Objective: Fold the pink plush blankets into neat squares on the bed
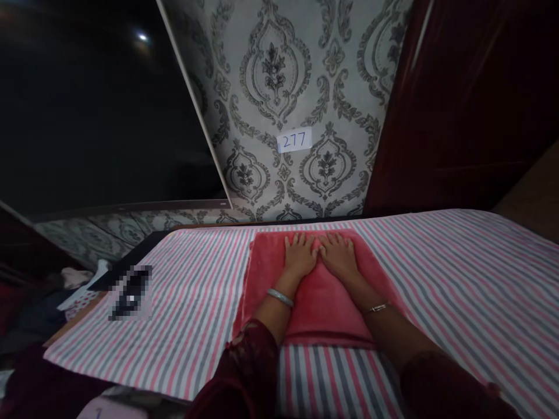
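A folded red plush cloth [323, 308] lies flat on a pink, grey and white striped cover [196, 291]. Both my hands rest palm down near its far edge. My left hand [300, 256], with a silver bangle at the wrist, has its fingers spread on the cloth. Just beside it, my right hand [338, 255] also lies flat with fingers apart, a thin bracelet on that wrist. The two thumbs come close together at the cloth's middle. Part of the cloth's right side is hidden under my right forearm.
A large dark television screen [100, 105] stands at the left. Behind is patterned wallpaper with a paper label [294, 140] reading 277. A dark red glossy panel [449, 105] rises at the right. A pixelated dark object [131, 294] lies on the cover's left part. Heaped fabrics [35, 314] sit at the far left.
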Available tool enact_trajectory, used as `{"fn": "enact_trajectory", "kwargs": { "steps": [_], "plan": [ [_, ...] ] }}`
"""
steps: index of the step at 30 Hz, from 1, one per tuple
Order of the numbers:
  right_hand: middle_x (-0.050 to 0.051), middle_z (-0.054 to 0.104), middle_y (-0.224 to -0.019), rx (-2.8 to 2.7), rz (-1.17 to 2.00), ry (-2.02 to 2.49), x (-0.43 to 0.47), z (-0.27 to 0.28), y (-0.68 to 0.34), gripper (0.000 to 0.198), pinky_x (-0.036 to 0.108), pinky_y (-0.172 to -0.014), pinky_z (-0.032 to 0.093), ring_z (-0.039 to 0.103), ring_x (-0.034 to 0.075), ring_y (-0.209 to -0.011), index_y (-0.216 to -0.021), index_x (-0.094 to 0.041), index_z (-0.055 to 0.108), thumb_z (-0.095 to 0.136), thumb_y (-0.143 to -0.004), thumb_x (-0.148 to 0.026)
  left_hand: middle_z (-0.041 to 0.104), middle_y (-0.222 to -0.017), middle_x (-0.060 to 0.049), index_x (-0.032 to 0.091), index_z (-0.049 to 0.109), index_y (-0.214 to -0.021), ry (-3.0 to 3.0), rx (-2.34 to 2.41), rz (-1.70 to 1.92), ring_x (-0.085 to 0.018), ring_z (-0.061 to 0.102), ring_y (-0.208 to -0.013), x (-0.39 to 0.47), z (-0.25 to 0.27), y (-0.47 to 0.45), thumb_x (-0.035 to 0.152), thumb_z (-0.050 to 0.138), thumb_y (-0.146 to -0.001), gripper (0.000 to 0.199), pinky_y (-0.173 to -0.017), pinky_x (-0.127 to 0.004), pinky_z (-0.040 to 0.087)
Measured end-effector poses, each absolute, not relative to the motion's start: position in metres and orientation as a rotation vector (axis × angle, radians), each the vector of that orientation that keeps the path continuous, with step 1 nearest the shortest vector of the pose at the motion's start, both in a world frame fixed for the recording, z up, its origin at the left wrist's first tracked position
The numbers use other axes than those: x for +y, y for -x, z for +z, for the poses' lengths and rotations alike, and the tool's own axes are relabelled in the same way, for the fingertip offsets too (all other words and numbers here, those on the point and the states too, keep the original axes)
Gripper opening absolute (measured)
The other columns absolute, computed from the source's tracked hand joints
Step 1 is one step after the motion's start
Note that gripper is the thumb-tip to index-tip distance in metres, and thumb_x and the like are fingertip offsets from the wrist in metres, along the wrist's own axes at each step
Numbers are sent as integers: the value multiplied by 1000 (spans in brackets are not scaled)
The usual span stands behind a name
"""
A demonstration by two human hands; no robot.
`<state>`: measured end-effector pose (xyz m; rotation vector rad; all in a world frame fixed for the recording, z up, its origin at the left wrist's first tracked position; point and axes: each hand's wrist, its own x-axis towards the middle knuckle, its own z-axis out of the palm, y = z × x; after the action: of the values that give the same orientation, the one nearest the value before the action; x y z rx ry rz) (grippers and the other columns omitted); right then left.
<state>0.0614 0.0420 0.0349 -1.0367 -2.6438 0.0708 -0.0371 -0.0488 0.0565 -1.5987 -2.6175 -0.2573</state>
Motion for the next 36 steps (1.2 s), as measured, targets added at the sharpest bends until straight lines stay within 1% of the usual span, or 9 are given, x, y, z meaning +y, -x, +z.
{"fn": "enact_trajectory", "kwargs": {
  "steps": [6, 8, 11, 13, 18, 21, 24, 31, 36],
  "plan": [
    [11, 45, -158, -2612, 101, 1030, 44, 33, -61, 51, 58, -116, 24, 36, 32, -145, -148, -22, 53, 31, -102, -30, 35, -164, -11, 23, 39, -156, 1423, -2840, -167, -32, 25, -153, -74, 71, 85, 56, 31, -101, 64, -124, -63, 7],
    [11, 45, -158, -2607, 107, 1032, 43, 34, -61, 51, 58, -117, 23, 36, 32, -146, -147, -22, 54, 31, -102, -30, 35, -164, -12, 22, 40, -156, 1337, -2893, -171, -34, 24, -154, -92, 74, 101, 54, 32, -101, 63, -123, -65, 12],
    [11, 46, -157, -2613, 118, 1035, 42, 34, -63, 51, 58, -117, 23, 36, 32, -145, -147, -22, 53, 32, -102, -29, 26, -167, -12, 22, 35, -158, 1237, -2951, -194, -37, 27, -152, -121, 76, 114, 51, 30, -102, 63, -119, -65, 27],
    [11, 46, -157, -2610, 127, 1026, 41, 36, -64, 51, 58, -117, 23, 37, 32, -144, -147, -21, 53, 32, -102, -29, 24, -168, -12, 20, 33, -159, 1194, -2970, -200, -39, 29, -151, -138, 77, 115, 48, 28, -104, 62, -117, -63, 31],
    [13, 45, -157, -2650, 198, 1023, 40, 51, -67, 52, 58, -116, 24, 35, 34, -145, -149, -18, 52, 29, -103, -29, 30, -165, -17, 15, 34, -158, 1107, -2953, -163, -41, 23, -152, -157, 94, 102, 42, 31, -104, 60, -120, -68, 18],
    [15, 43, -158, -2686, 251, 1046, 35, 62, -72, 54, 56, -117, 26, 36, 35, -145, -154, -17, 44, 30, -104, -31, 30, -165, -20, 11, 38, -156, 1151, -2838, -149, -38, 21, -154, -151, 107, 72, 40, 38, -102, 61, -123, -63, 15],
    [15, 42, -159, -2693, 184, 924, 18, 62, -85, 56, 56, -118, 25, 37, 34, -145, -158, -19, 38, 32, -103, -31, 34, -164, -17, 15, 38, -156, 1437, -2653, -221, -32, 24, -154, -143, 103, 24, 47, 37, -102, 63, -126, -56, 16],
    [10, 37, -163, -2759, 19, 832, -23, 34, -123, 53, 58, -118, 23, 29, 35, -150, -154, -25, 45, 36, -103, -32, 28, -167, -14, 19, 34, -158, 1757, -2495, -220, -30, 20, -156, -147, 45, -36, 56, 34, -101, 68, -125, -61, 12],
    [10, 39, -161, -2697, -8, 804, -24, 28, -126, 53, 56, -118, 24, 30, 34, -149, -154, -24, 45, 35, -103, -33, 29, -166, -14, 21, 36, -157, 1733, -2480, -239, -29, 21, -156, -156, 41, -31, 55, 37, -101, 66, -126, -57, 14]
  ]
}}
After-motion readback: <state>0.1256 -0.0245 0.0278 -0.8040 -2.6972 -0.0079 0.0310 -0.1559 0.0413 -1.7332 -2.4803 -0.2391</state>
